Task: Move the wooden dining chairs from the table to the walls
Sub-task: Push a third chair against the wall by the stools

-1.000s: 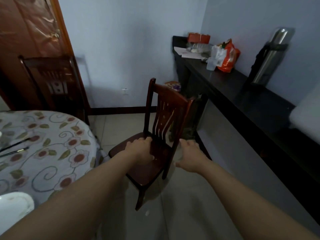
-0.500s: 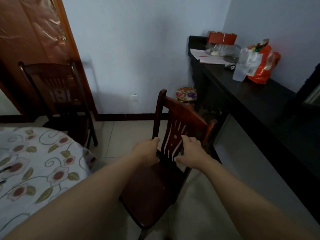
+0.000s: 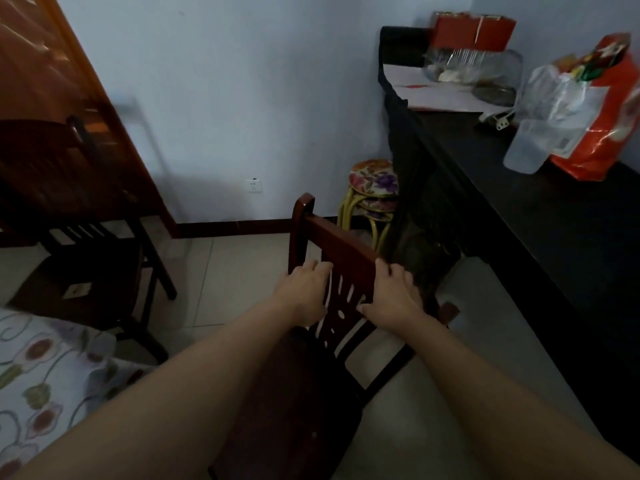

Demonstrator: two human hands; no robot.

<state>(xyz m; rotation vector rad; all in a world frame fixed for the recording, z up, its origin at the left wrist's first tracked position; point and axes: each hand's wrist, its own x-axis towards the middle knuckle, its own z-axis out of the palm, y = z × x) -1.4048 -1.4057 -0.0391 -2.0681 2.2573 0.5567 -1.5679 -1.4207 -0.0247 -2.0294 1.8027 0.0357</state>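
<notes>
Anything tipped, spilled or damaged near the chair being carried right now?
Nothing looks spilled or broken. The only thing askew is the chair itself, tilted while the left hand and right hand grip its backrest. The stacked stools stand upright in the corner.

Both arms outstretched, left hand (image 3: 304,296) and right hand (image 3: 393,294) curled, gripping

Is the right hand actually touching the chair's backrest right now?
Touching. In the head view the right hand curls its fingers over the backrest of the chair, no gap showing.
</notes>
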